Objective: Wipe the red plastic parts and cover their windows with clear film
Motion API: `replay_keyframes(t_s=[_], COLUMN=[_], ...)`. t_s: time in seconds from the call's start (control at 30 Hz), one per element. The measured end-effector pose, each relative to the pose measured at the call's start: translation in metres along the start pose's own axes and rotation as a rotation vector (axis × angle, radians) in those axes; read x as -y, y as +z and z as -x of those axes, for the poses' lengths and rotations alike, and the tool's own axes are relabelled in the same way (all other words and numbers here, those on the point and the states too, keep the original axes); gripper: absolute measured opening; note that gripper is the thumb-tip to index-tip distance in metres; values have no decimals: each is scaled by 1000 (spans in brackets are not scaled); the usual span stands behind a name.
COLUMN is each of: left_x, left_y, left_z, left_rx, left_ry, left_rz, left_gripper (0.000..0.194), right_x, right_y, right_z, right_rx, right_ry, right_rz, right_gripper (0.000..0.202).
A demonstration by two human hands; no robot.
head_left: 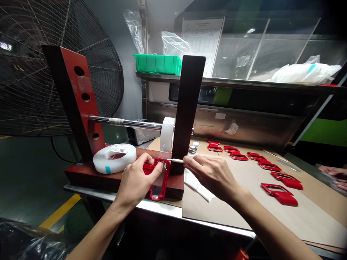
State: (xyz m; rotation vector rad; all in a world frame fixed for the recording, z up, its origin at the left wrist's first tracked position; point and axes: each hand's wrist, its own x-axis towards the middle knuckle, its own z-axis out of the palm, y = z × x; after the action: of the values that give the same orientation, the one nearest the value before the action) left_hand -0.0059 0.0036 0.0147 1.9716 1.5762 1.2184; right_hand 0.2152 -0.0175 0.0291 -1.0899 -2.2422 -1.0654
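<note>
My left hand (139, 177) is closed on a red plastic frame (164, 186), its thumb pressed on the upper part. A clear film strip (163, 147) runs from a roll of clear film (167, 134) on a metal rod (130, 123) down to the frame. In my right hand (210, 175) is a thin pale-handled tool (177, 161), gripped between the fingers. Its slim metal tip points left and meets or nearly touches the frame's top edge; which, I cannot tell. Behind my left hand, a second roll of film (114, 159) lies flat on the wooden stand (155, 154).
Several red plastic parts (280, 195) lie in a row on the cardboard-covered table (230, 213). A white cloth (199, 186) and a small metal-capped jar (192, 149) are beside the stand's dark upright (189, 108). A large fan (103, 83) stands left. Another person's hand (334, 173) shows at far right.
</note>
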Motion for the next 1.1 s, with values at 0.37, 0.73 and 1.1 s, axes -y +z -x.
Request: replay_keyframes(t_s=[0.37, 0.73, 1.1], left_x=[1, 24, 16], left_y=[0, -1, 3], left_z=[1, 10, 23], left_rx=[-38, 45, 154], left_ry=[-6, -105, -91], left_rz=[-35, 139, 280], left_gripper=[33, 39, 46], right_x=[5, -40, -59], right_y=[1, 1, 33], right_z=[-4, 93, 138], right_rx=[45, 316, 660], right_ry=[-2, 575, 693], right_rz=[30, -516, -362], right_gripper=[20, 23, 17])
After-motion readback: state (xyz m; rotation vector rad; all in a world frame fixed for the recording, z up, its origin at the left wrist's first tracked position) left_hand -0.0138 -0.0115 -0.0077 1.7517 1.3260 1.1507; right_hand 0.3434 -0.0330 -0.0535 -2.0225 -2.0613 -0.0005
